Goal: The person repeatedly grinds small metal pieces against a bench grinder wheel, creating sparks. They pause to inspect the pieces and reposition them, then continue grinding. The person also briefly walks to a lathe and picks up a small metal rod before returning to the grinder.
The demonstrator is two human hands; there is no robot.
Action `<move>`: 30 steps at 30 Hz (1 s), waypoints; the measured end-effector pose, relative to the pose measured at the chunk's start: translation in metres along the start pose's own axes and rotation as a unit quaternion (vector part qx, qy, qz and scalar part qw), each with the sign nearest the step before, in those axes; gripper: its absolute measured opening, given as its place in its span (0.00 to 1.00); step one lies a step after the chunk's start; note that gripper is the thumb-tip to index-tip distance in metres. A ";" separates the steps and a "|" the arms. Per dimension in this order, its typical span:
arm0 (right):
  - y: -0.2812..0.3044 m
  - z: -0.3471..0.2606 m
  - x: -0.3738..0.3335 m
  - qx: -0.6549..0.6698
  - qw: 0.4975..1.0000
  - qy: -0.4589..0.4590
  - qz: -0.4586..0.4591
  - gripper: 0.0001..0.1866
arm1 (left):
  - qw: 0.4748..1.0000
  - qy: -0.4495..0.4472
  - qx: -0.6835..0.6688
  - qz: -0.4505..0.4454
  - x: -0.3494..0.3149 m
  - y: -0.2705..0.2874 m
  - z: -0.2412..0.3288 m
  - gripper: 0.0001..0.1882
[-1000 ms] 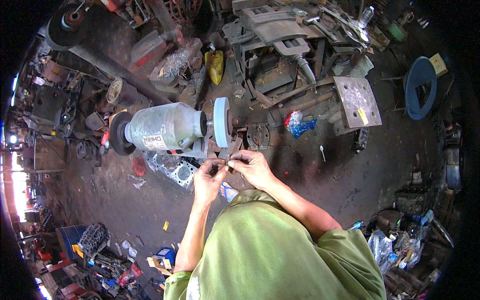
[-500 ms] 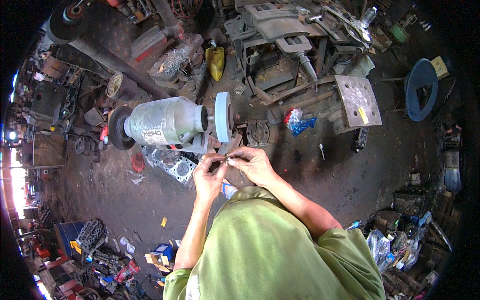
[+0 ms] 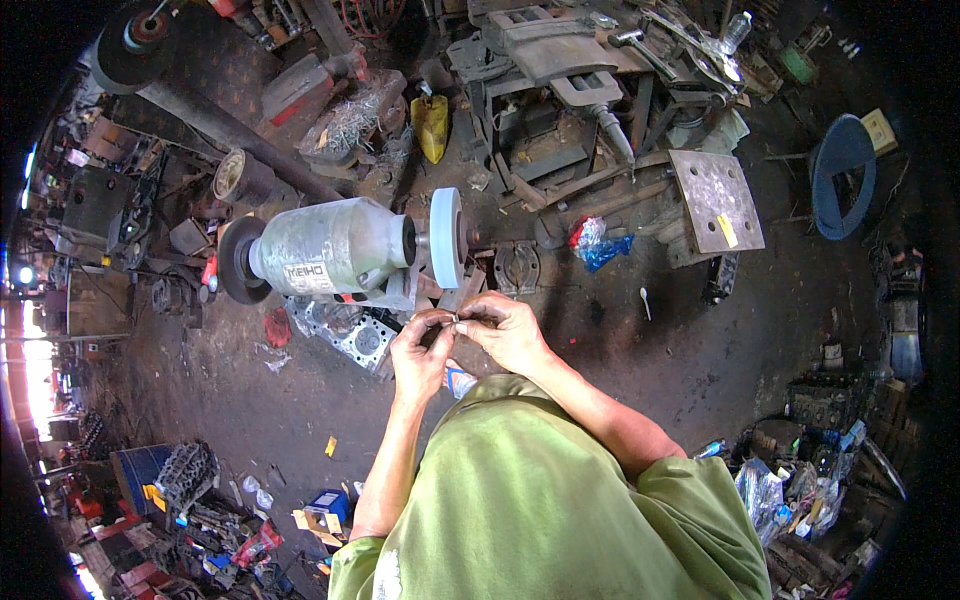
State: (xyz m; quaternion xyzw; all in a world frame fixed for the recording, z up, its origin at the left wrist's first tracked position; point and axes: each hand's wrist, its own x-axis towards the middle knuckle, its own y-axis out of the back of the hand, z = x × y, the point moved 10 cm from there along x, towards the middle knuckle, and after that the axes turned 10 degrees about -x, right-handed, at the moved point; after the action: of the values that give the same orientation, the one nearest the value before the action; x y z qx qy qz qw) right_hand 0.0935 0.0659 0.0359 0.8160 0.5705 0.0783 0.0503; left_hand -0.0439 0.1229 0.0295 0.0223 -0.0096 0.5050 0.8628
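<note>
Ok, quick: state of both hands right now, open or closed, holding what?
Left hand: closed, fingertips pinching a small piece, too small to identify.
Right hand: closed, apparently pinching the same piece.

Dark stained workshop floor [image 3: 640, 385], bright light [image 3: 38, 385] at far left, clutter [image 3: 800, 495] along edges

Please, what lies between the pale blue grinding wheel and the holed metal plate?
The head view shows dark metal pieces nearer the wheel and a crumpled red, white and blue wrapper nearer the plate.
</note>
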 end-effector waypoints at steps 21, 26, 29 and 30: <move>-0.015 0.033 -0.002 0.108 0.981 -0.157 -0.028 0.05 | 0.986 0.155 -0.065 -0.007 0.000 0.002 -0.026 0.09; -0.015 0.037 -0.001 0.110 0.981 -0.161 -0.027 0.06 | 0.988 0.145 -0.051 -0.014 0.002 0.001 -0.024 0.09; -0.015 0.037 0.000 0.100 0.982 -0.156 -0.024 0.06 | 0.987 0.146 -0.062 -0.014 0.004 0.000 -0.025 0.09; -0.015 0.037 0.000 0.096 0.983 -0.157 -0.023 0.06 | 0.986 0.153 -0.062 -0.014 0.004 0.000 -0.026 0.09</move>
State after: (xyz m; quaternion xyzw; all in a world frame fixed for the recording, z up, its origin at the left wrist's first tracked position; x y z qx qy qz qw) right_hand 0.0869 0.0715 -0.0032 0.8061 0.5787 -0.1070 0.0624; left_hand -0.0420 0.1274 0.0035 -0.1092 0.0916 0.4888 0.8607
